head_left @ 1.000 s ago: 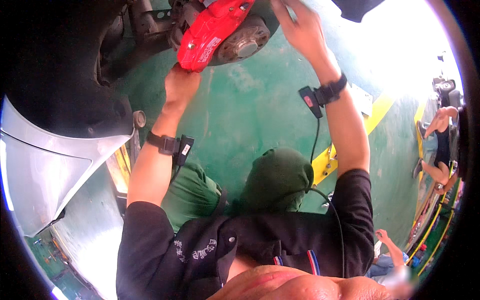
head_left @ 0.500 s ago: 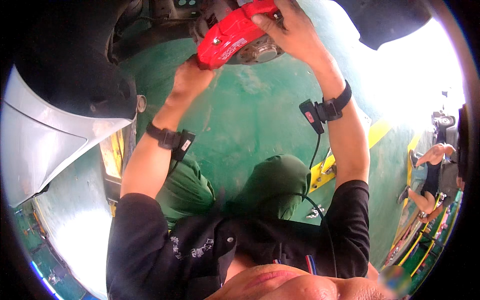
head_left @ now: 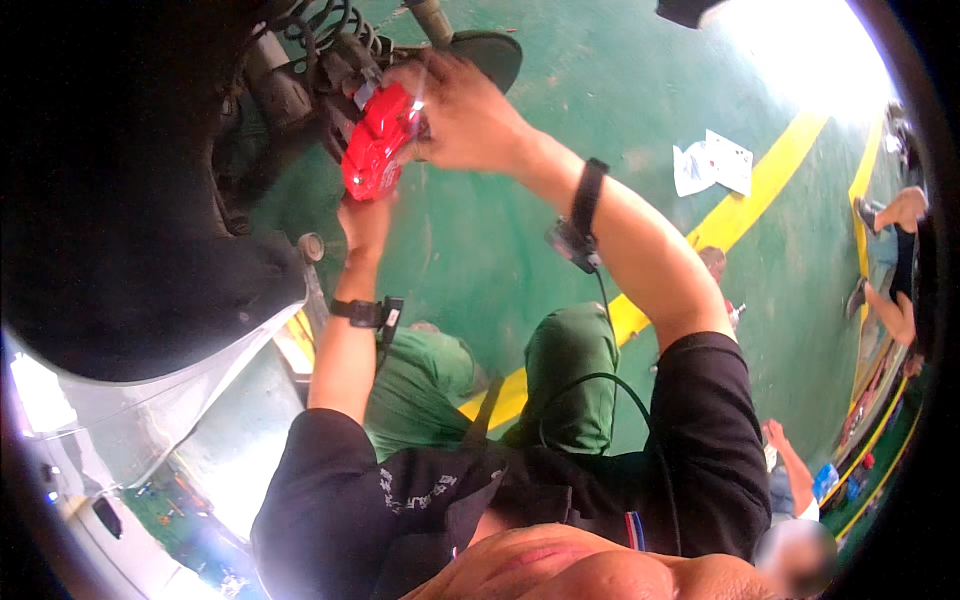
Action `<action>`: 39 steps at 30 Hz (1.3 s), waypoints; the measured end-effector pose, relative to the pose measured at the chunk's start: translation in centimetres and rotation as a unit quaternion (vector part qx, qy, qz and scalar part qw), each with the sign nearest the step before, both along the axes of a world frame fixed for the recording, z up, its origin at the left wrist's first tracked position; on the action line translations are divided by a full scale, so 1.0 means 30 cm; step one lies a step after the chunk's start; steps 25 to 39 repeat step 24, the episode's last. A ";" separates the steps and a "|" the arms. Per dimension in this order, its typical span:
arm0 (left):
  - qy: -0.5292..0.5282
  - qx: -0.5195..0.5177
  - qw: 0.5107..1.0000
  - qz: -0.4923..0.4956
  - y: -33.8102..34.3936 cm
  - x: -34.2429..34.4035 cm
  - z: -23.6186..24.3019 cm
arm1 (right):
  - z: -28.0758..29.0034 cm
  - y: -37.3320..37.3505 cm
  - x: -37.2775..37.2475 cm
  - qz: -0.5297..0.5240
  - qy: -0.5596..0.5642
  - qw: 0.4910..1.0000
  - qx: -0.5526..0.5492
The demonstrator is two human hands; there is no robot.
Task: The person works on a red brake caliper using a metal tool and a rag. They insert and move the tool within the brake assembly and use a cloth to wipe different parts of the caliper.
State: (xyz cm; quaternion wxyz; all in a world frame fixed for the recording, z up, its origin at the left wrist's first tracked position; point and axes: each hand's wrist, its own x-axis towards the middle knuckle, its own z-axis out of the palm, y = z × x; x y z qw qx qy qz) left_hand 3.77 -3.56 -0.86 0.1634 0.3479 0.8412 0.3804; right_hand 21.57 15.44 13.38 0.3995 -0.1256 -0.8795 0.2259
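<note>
A glossy red brake caliper (head_left: 375, 150) stands steeply tilted in front of the car's wheel hub parts, turned mostly edge-on to me. At its lower end my left hand (head_left: 367, 222) is closed on it, the fingers largely hidden behind the red body. Curled around its upper right side is my right hand (head_left: 465, 115), a little smeared by motion. A dark round disc (head_left: 495, 62) shows just beyond the right hand. Whether the caliper touches the parts behind it I cannot tell.
A coil spring (head_left: 335, 25) and suspension parts hang above and left. The dark wheel arch and pale car body panel (head_left: 190, 400) fill the left side. White papers (head_left: 712, 163) lie on the green floor beside a yellow stripe (head_left: 765, 190). Other people are at the right edge.
The caliper has turned from a sideways slant with its face showing to a steeper, edge-on position. Both hands moved with it, leftward in view. The head view has shifted too.
</note>
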 end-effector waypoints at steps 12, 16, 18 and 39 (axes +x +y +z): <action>-0.197 -0.196 0.959 -0.055 -0.391 0.216 0.441 | 0.130 -0.133 0.554 -0.332 0.045 0.797 -0.503; -0.184 -0.292 0.938 -0.006 -0.685 0.299 0.766 | 0.318 -0.388 0.925 -0.355 -0.011 0.711 -0.606; -0.172 -0.359 0.917 0.010 -0.827 0.340 0.966 | 0.469 -0.519 1.050 -0.358 -0.016 0.671 -0.649; -0.174 -0.456 0.868 0.096 -1.248 0.411 1.385 | 0.829 -0.694 1.382 -0.398 -0.105 0.684 -0.602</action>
